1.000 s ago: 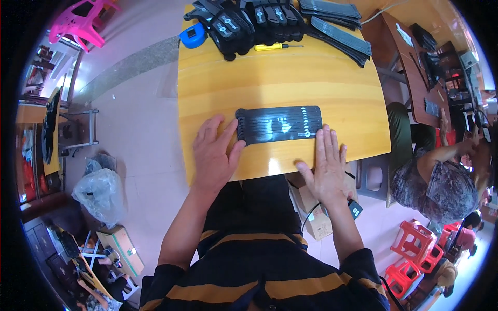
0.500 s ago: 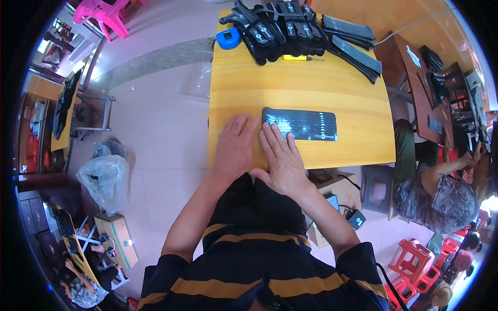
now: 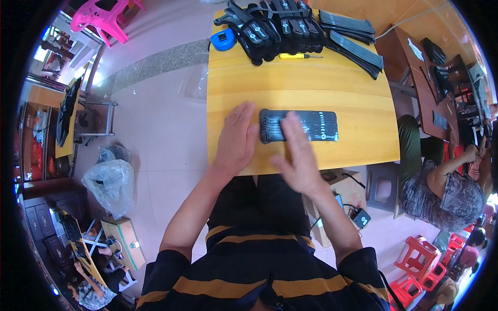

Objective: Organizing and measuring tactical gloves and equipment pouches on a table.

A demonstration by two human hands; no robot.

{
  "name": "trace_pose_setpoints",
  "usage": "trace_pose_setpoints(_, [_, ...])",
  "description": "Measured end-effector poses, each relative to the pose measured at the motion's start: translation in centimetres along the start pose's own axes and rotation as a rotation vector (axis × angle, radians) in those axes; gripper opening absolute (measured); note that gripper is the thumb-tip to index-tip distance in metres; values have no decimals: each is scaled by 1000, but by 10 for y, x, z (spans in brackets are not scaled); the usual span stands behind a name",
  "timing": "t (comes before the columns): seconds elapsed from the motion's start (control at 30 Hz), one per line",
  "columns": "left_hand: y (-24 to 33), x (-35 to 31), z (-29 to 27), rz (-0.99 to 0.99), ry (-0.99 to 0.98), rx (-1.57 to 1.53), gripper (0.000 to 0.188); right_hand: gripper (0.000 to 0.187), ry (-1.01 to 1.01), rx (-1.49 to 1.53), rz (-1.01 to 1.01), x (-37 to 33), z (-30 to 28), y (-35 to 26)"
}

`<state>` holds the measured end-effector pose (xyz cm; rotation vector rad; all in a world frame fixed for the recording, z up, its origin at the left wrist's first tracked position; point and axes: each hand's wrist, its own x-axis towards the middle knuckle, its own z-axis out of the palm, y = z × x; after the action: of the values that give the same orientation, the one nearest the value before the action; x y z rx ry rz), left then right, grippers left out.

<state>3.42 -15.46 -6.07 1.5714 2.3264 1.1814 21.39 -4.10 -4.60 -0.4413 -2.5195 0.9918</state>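
Black and flat, one strap bundle (image 3: 315,124) lies below one right hand (image 3: 301,161).

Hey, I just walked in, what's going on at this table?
A person is handling a flat row of black straps on a yellow wooden table. The right hand, blurred, is over the row's left part; whether it touches is unclear. The left hand is open beside the row's left end. Toward the far edge are bundled black straps, a blue tape measure and a yellow-handled screwdriver.
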Motion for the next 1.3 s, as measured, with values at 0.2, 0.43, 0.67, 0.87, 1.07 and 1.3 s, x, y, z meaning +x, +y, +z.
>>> trace_pose_setpoints(0.2, [38,53,43,108,139,-29,61,70,233,-248,210,31,-17,52])
trace_pose_setpoints(0.43, [36,69,79,110,-55,229,79,69,11,-645,242,35,-10,67])
trace_pose_setpoints(0.67, [30,66,84,44,-166,276,85,75,-5,-654,311,32,-15,69])
trace_pose_setpoints(0.87, [13,60,69,210,-239,299,88,79,20,-647,268,30,-25,74])
trace_pose_setpoints(1.07, [21,62,62,221,-201,311,85,72,75,-655,225,27,-36,87])
trace_pose_setpoints(1.3, [15,57,64,223,-167,343,82,71,121,-774,200,32,-30,68])
